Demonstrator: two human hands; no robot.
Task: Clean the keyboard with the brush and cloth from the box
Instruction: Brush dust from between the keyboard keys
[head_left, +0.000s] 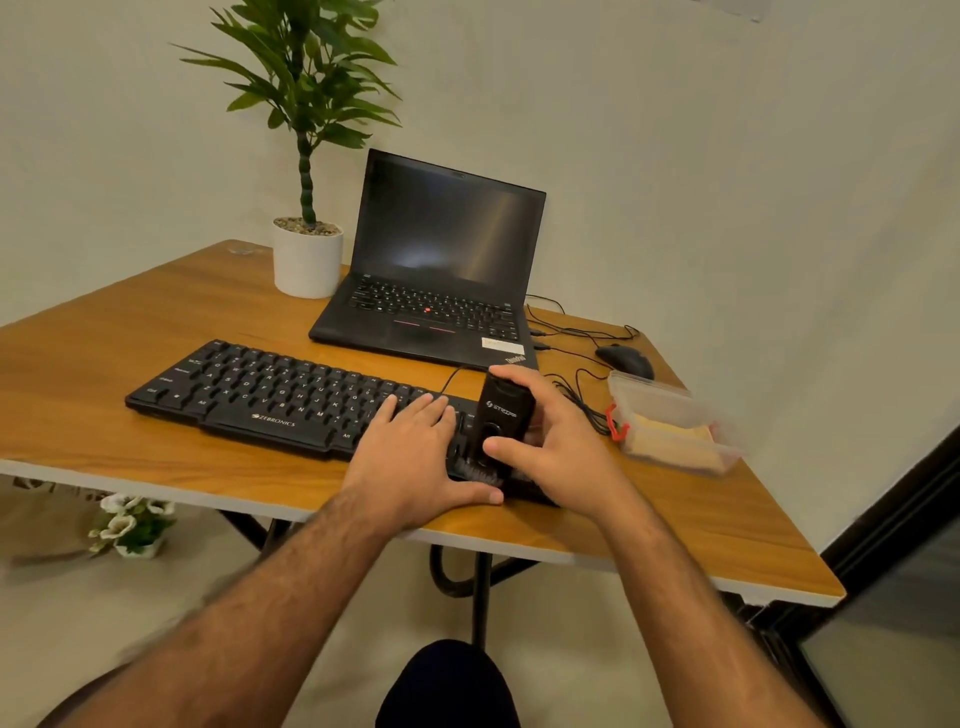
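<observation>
Right hand (550, 441) grips black electric brush (500, 426), fingers curled round body, thumb on front button. Brush long axis near upright, bristles down on right end of keyboard (270, 397). Left hand (415, 452) flat on keys, fingers straight, together. Keyboard long axis left-right on wooden table (156, 322). Clear plastic box (670, 421) just right, cloth inside.

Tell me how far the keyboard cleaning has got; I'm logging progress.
Done: the brush is out of the box. In hand: the right hand grips it, bristles down on the right end of the keyboard, while the left hand rests flat on the keys. Left: the other keys, and wiping; something tan, possibly the cloth, lies in the box.
</observation>
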